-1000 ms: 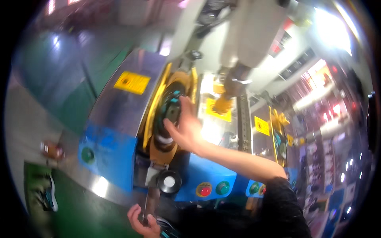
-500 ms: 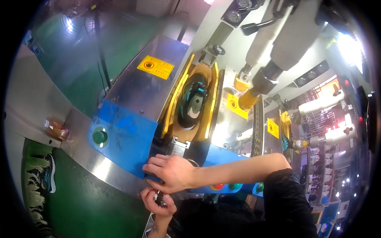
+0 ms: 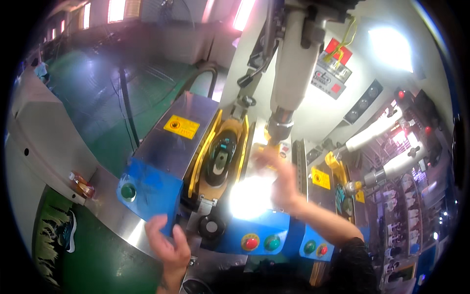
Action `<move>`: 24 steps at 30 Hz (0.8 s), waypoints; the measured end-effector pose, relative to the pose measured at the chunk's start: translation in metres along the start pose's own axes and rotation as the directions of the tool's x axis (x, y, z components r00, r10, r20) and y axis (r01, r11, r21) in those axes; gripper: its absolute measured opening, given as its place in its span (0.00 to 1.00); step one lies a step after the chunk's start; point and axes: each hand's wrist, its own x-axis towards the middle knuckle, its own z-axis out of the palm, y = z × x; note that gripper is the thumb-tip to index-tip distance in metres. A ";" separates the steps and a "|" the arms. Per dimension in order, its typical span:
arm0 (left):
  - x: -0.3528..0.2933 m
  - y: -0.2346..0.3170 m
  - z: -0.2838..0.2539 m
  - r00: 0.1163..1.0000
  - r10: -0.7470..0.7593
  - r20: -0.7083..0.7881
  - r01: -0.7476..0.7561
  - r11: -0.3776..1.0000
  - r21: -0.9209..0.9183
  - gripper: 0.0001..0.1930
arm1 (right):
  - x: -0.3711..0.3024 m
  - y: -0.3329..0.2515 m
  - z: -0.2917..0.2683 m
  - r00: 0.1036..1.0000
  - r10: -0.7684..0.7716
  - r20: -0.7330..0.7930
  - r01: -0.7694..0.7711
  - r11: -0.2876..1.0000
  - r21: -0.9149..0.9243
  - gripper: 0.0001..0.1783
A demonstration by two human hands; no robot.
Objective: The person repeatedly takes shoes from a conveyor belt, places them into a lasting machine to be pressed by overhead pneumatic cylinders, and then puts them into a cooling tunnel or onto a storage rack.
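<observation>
A dark shoe with teal marks and a grey patch lies between two yellow side pads of a machine. My left hand is raised in front of the blue panel's lower edge, its thumb and fingers apart and nothing in them. My right hand reaches over the steel cover to the right of the shoe, below a thick metal-tipped cylinder. Motion smears its fingers, so their grip is unclear. Between my hands, a black round knob with a pale centre sits at the near end of the shoe's station.
The left blue panel carries a green button. Red and green buttons sit on the panel before me. A similar station with white cylinders stands at right. A bottle lies by the left ledge.
My hands, together at the near end of the station before, are now apart. The right has moved up and right; the left is lower left and spread. The view has shifted, showing more wall.
</observation>
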 end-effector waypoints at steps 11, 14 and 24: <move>0.273 0.079 0.165 0.716 0.190 0.672 0.001 0.962 -0.274 0.22 | 0.197 -0.043 -0.187 0.805 -0.210 -0.555 0.073 0.963 -0.259 0.17; 0.263 0.079 0.179 0.785 0.357 0.506 -0.251 0.930 -0.268 0.26 | 0.225 -0.042 -0.192 0.910 -0.056 -0.410 -0.010 0.987 -0.158 0.13; 0.271 0.102 0.210 0.862 0.413 0.295 -0.352 0.905 -0.240 0.20 | 0.243 -0.066 -0.230 0.945 0.143 -0.293 -0.171 0.983 -0.071 0.18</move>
